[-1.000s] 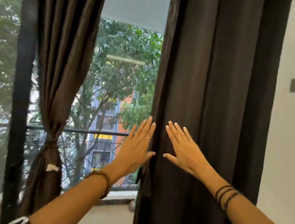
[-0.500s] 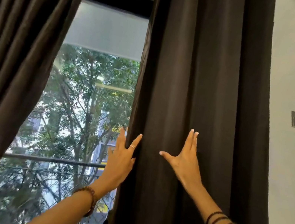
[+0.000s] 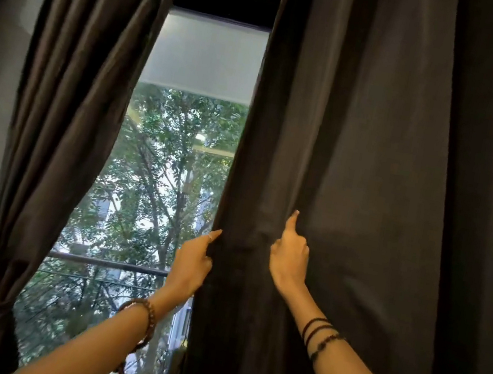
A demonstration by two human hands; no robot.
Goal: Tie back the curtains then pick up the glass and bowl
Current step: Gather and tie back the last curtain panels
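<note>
Now left hand (image 3: 193,264), right hand (image 3: 290,259), both gripping right curtain (image 3: 376,143).

Window frame (image 3: 224,0) — curtains (image 3: 371,175) hang before it.

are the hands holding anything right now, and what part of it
Both hold the right curtain. The left hand grips its inner edge by the window; the right hand bunches a fold of the front face just beside it.
</note>
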